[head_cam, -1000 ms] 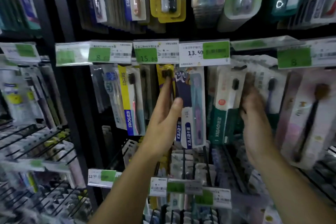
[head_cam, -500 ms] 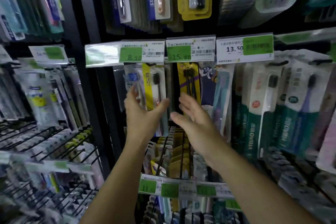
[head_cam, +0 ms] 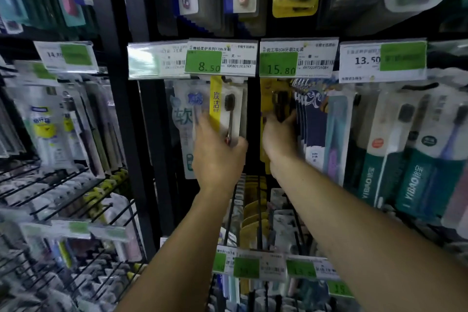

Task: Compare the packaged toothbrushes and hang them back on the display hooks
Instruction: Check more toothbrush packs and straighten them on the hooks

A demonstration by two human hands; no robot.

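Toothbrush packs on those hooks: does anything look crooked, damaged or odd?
Nothing stands out. The white-and-yellow pack in the left hand and the yellow pack in the right hand hang fairly straight.

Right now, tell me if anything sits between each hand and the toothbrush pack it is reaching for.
Nothing visible does. The left hand already grips the yellow-striped pack under the 8.50 tag, and the right hand is on the yellow pack under the 15.80 tag.

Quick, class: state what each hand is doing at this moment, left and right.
Left hand: grips the white pack with the yellow strip.
Right hand: grips the yellow pack under the 15.80 tag.
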